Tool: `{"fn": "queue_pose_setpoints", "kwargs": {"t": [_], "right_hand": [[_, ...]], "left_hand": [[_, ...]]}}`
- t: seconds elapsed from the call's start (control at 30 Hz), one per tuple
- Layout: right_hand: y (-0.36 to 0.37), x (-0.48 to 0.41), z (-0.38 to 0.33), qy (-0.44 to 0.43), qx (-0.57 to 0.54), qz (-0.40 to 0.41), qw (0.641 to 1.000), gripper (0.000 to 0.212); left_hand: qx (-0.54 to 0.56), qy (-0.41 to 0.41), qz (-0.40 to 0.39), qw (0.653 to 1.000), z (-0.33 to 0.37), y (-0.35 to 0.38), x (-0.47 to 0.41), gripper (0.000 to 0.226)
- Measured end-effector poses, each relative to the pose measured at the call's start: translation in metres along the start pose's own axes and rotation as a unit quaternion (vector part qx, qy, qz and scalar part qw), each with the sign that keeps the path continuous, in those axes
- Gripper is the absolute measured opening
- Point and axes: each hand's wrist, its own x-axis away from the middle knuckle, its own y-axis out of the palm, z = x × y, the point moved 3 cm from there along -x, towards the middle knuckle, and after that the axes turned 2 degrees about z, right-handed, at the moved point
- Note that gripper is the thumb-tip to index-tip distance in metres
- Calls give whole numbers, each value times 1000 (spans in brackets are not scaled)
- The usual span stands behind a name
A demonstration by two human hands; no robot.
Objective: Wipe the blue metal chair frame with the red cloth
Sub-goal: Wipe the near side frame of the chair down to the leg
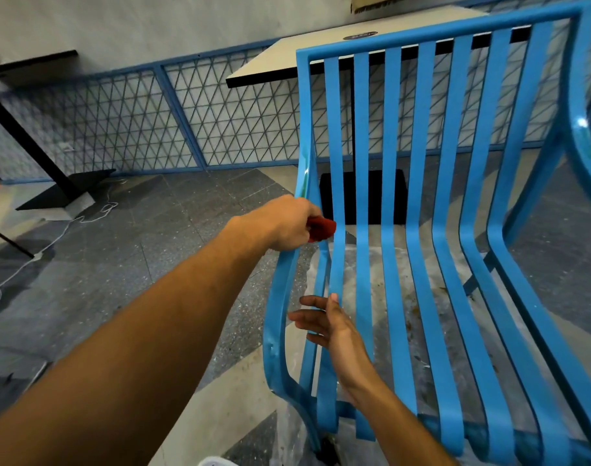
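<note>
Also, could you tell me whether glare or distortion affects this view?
Head view: wide-angle distortion bends the blue mesh railing; glare spots mark the blue metal chair frame at its left rail and right armrest; the red cloth in the left hand looks slightly soft.

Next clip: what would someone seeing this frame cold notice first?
The bright blue slatted chair fills the right half of the view. The left hand grips a red cloth against the chair's rail on the view's left, where back meets seat. The right hand is open over the seat slats.
</note>
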Motion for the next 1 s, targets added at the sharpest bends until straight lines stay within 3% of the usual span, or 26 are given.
{"fn": "queue_pose_setpoints", "kwargs": {"t": [0.13, 0.3, 0.5, 0.67, 0.9, 1.0], "right_hand": [[-4, 1, -3, -2, -9, 0, 1000, 73], [-6, 2, -5, 3, -23, -10, 1000, 78], [1, 2, -3, 24, -43, -37, 998, 81], [1, 0, -3, 24, -51, -51, 997, 80], [-6, 1, -11, 19, -53, -50, 997, 84], [-9, 3, -13, 16, -55, -44, 997, 84]], "left_hand": [[-35, 9, -43, 998, 6, 0, 14, 33], [-41, 5, -102, 994, 8, -5, 27, 26], [39, 2, 69, 997, 2, -17, 11, 38], [21, 7, 31, 999, -11, 4, 10, 39], [163, 38, 71, 983, -18, 27, 66, 34], [330, 6, 113, 937, -28, 28, 80, 34]]}}
